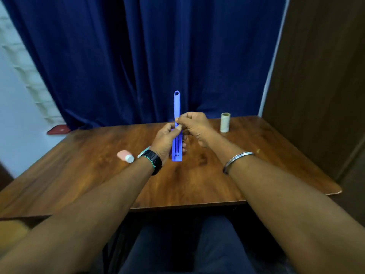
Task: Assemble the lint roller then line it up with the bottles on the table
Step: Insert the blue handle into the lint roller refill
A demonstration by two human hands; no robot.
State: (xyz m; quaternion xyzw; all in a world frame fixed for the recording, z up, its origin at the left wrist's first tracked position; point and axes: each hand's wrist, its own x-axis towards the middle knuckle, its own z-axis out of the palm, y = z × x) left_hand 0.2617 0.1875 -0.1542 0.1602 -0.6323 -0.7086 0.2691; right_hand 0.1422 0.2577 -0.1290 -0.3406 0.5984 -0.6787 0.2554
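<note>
We held the blue roller handle (177, 123) upright above the table (197, 180), left hand (165, 141) wrapped around its frame, right hand (194, 125) pinching its middle. The paper roll (225, 122) stood well apart at our right; a pink bottle (124, 156) lay left.

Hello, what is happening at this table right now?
A person holds a blue roller handle upright above the table. The left hand grips its lower frame and the right hand pinches it near the middle. The roll stands apart on the table to the right, not yet fitted. A pink bottle lies on its side to the left.
</note>
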